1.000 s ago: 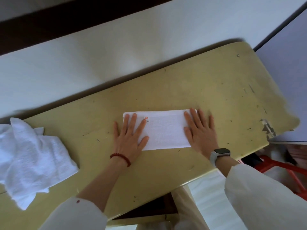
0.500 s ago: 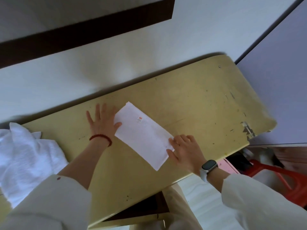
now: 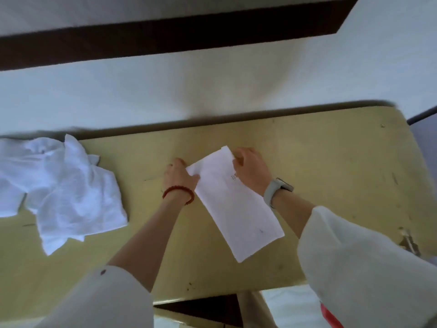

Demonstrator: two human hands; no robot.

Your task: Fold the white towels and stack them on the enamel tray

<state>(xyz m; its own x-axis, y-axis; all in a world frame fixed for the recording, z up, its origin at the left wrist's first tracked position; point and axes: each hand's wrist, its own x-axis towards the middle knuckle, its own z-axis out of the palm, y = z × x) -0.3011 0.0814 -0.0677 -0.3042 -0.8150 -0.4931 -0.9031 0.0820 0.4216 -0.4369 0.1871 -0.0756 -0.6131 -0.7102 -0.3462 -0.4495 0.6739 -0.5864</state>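
I had both hands on the far end of the towel [image 3: 238, 204], a long folded strip lying slantwise across the middle of the frame on the table [image 3: 331, 162]. My left hand [image 3: 181, 174] pinched the left corner of that end, thumb on top of the cloth. My right hand [image 3: 250, 169] curled round the upper corner, which stood a little off the surface. The near end lay flat toward the lower right, close to the table's front edge.

What could go wrong, as I judged it: the strip was already layered, and I held only its top end. If I brought that end over unevenly, the layers could slide apart and the edges would not meet. Pulling it toward me could also drag the near end over the front edge, since little bare table showed beyond it. The cloth looked thin and limp, so a corner could slip from a light pinch.

The pile [image 3: 59, 185] of unfolded towels lay crumpled at the left of the frame, well apart from my hands, running out of view at the left edge.

As for containers, I saw no tray anywhere in the frame, so I could not tell where it stood or what it held.
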